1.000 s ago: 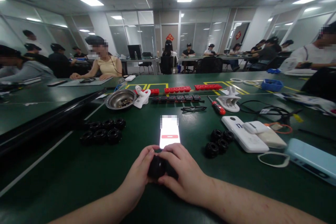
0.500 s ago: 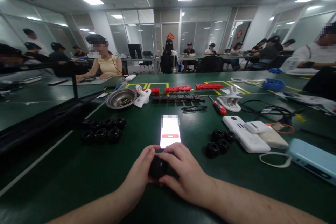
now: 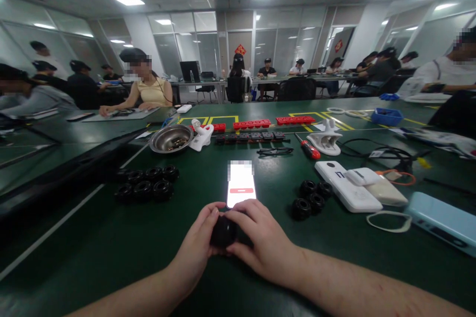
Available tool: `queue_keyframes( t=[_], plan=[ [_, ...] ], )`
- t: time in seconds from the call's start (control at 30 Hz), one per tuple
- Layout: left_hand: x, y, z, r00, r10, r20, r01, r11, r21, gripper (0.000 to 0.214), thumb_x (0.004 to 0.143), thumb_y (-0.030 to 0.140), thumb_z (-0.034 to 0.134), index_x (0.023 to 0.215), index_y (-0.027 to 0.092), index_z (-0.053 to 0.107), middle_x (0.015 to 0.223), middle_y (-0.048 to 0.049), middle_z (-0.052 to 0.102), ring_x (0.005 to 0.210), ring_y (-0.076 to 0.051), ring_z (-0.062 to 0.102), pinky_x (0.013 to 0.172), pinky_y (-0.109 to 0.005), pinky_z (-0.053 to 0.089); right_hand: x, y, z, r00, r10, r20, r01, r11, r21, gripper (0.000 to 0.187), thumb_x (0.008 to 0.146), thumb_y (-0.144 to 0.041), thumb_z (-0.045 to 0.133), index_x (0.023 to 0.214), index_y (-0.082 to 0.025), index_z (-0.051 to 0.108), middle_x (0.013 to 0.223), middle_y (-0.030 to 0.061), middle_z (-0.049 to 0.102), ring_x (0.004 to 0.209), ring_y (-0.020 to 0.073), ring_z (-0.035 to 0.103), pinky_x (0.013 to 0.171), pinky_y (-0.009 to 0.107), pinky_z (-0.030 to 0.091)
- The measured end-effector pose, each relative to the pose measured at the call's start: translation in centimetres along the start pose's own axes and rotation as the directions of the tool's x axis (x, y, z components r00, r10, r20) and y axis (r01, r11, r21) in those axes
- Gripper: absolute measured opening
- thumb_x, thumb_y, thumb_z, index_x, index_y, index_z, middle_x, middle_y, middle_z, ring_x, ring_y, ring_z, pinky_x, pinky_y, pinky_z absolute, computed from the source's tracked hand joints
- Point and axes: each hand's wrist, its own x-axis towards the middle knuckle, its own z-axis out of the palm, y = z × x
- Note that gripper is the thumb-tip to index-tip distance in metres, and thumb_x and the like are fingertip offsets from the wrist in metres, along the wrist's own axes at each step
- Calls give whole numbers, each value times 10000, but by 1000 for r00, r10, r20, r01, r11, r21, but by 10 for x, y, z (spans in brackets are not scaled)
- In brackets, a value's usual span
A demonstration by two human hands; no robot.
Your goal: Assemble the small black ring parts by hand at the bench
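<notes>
My left hand [image 3: 199, 237] and my right hand [image 3: 256, 237] are both closed around a smooth, round black part [image 3: 223, 232], just above the green table at the near middle. The fingers cover its sides, and its underside is hidden. Right beyond my fingertips lies a phone [image 3: 241, 198] with a bright white screen and a red bar. To the left sits a cluster of black ring-shaped parts [image 3: 143, 189] with holes in their middles. A smaller group of similar black rings [image 3: 316, 202] lies to the right.
A metal bowl [image 3: 171, 139] with small metal pieces stands beyond the left cluster. Red trays [image 3: 251, 124], a black strip [image 3: 253, 137], a screwdriver [image 3: 310, 149] and a white stand [image 3: 325, 141] lie farther back. White devices [image 3: 345, 185] and a light-blue case [image 3: 442, 223] occupy the right.
My hands keep the same grip on the black part, with barely any movement. A dark upright and crossbar at the left no longer show. The whole view has shifted very slightly.
</notes>
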Motion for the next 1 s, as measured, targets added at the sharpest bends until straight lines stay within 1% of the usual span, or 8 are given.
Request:
queue_keyframes(
  t=[0.13, 0.27, 0.4, 0.5, 0.67, 0.8, 0.9, 1.0],
  plan=[
    [0, 1, 2, 1000, -12, 3, 12, 1000, -14, 273, 787, 405, 425, 976, 215, 477, 819, -22, 570, 610, -154, 585, 460, -249, 481, -2, 0, -1, 999, -46, -2, 46, 999, 15, 426, 714, -188, 575, 1124, -182, 461, 1054, 78, 477, 949, 208, 428, 828, 359, 370],
    [-1, -1, 2, 1000, 8, 15, -7, 1000, -19, 282, 776, 413, 451, 975, 214, 469, 825, -22, 572, 692, -176, 591, 553, -289, 507, -3, 0, -1, 999, 27, -45, -27, 1000, 6, 541, 653, -359, 646, 1124, -180, 450, 1057, 83, 475, 954, 232, 426, 834, 396, 356],
    [-2, 0, 1, 1000, 16, 10, -16, 1000, 23, 310, 767, 442, 452, 982, 220, 474, 812, -22, 570, 729, -187, 577, 557, -282, 499, -2, 0, 0, 992, 105, -64, -108, 993, -45, 387, 677, -444, 621, 933, -165, 544, 953, 73, 508, 896, 231, 440, 793, 393, 372],
    [-3, 4, 2, 1000, -12, 7, 12, 999, 49, 292, 784, 432, 426, 986, 226, 470, 826, -26, 562, 741, -189, 572, 536, -270, 493, -2, -1, 0, 998, 61, -21, -62, 997, -35, 331, 714, -361, 614, 970, -162, 542, 955, 73, 510, 891, 215, 439, 788, 365, 384],
    [0, 4, 3, 999, -35, 19, 35, 999, 28, 236, 814, 374, 382, 938, 199, 480, 826, -26, 553, 606, -140, 552, 445, -233, 458, -2, -2, -1, 998, -62, 25, 62, 998, 20, 435, 731, -144, 534, 1154, -183, 439, 1096, 83, 465, 984, 208, 407, 861, 366, 352],
    [1, 0, 1, 999, 17, 31, -17, 1000, 10, 255, 791, 404, 433, 949, 210, 483, 849, -19, 557, 738, -168, 558, 547, -258, 490, -2, -2, -2, 999, 32, -21, -32, 999, 23, 525, 669, -272, 634, 1145, -172, 437, 1067, 82, 473, 963, 220, 420, 846, 377, 362],
    [-1, -1, 1, 1000, 8, 22, -9, 999, 41, 281, 780, 428, 444, 963, 218, 478, 829, -15, 557, 749, -172, 555, 558, -252, 486, -1, -2, -3, 992, 114, -46, -115, 993, -19, 424, 659, -384, 652, 999, -161, 530, 991, 75, 501, 914, 226, 436, 806, 387, 375],
    [-3, 0, 0, 999, 0, 37, -2, 999, 52, 309, 781, 449, 429, 987, 222, 467, 839, -23, 558, 738, -180, 564, 544, -261, 484, -1, -2, -1, 996, 88, -24, -89, 995, -35, 358, 685, -355, 647, 966, -155, 553, 971, 75, 511, 900, 220, 442, 794, 368, 382]
  ],
)
